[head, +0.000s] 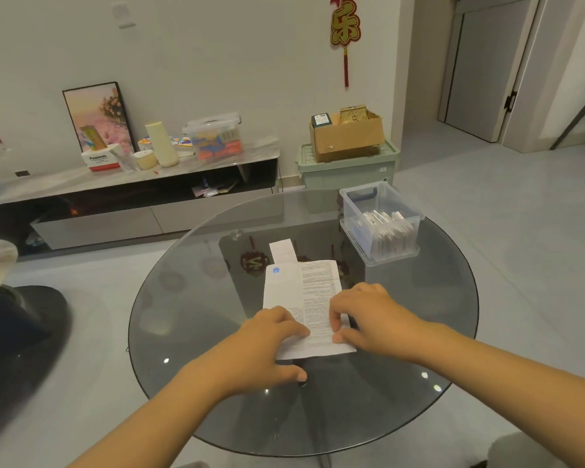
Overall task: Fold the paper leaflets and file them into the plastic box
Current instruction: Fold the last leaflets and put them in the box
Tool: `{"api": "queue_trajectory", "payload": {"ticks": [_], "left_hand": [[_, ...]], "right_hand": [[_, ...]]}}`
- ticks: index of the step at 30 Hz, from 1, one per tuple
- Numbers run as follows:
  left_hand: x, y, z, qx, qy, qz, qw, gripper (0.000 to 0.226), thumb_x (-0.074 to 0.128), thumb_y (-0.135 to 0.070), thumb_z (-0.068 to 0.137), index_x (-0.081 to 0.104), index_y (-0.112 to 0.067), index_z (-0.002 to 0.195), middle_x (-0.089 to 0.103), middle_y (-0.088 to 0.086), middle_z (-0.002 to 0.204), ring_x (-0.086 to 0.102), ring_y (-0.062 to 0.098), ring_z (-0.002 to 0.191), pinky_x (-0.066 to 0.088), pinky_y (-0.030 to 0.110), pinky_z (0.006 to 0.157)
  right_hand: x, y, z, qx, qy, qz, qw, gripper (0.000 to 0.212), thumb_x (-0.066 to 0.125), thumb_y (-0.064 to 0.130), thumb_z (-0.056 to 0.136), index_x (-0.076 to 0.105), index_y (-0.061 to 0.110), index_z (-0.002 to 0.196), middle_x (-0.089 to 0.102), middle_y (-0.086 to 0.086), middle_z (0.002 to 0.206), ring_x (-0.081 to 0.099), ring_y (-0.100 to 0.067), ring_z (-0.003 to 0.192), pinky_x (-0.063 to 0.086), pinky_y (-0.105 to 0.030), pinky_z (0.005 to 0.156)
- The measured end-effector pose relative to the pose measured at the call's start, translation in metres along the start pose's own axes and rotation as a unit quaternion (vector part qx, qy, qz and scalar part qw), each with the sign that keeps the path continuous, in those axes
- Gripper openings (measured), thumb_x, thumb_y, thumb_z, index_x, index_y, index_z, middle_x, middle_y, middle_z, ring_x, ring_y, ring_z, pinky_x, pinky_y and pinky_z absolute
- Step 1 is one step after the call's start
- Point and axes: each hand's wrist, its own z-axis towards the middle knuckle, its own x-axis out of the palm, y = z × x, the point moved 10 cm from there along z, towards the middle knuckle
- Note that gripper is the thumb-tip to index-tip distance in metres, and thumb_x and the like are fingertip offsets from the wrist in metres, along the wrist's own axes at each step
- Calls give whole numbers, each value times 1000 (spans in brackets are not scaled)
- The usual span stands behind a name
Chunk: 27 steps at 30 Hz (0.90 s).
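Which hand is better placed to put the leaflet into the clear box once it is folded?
Probably the right hand. The plastic box stands at the far right of the glass table, on that hand's side. The left hand would have to cross over the leaflet.

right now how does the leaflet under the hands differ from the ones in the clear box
The leaflet under the hands lies flat and spread out on the glass table; the leaflets in the plastic box are folded small and stand on edge, packed together. The left hand and right hand press on the flat one; nothing touches the boxed ones. Both are white printed paper.
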Motion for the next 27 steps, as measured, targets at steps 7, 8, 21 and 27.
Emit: {"api": "queue_trajectory", "payload": {"ticks": [7, 8, 21, 27], "left_hand": [[-11, -9, 15, 33, -37, 78, 996, 40, 54, -39, 92, 47, -35, 131, 45, -11, 126, 43, 9, 116, 43, 30, 96], [-11, -11, 16, 35, -34, 85, 995, 40, 53, -39, 92, 46, -35, 131, 44, -11, 126, 43, 10, 116, 44, 31, 96], [-14, -19, 23, 50, -37, 110, 992, 39, 55, -40, 90, 49, -30, 128, 50, -8, 122, 47, 11, 108, 45, 26, 91], [-12, -24, 26, 42, -52, 148, 987, 33, 49, -31, 92, 49, -21, 124, 51, 0, 116, 47, 19, 103, 46, 34, 86]], "right_hand": [[6, 2, -6, 6, 45, -5, 999, 31, 61, 56, 80, 48, 33, 97, 49, 13, 108, 34, -14, 109, 34, -32, 98], [6, 4, -6, 1, 47, -16, 999, 36, 62, 56, 79, 50, 31, 102, 50, 12, 113, 35, -14, 110, 33, -30, 97], [5, 19, 2, -29, 4, -77, 997, 35, 58, 50, 85, 53, 28, 112, 51, 7, 121, 39, -14, 109, 33, -25, 87], [2, 23, 1, -46, 2, -91, 995, 42, 54, 60, 83, 53, 29, 111, 51, 8, 114, 41, -12, 105, 34, -24, 84]]}}
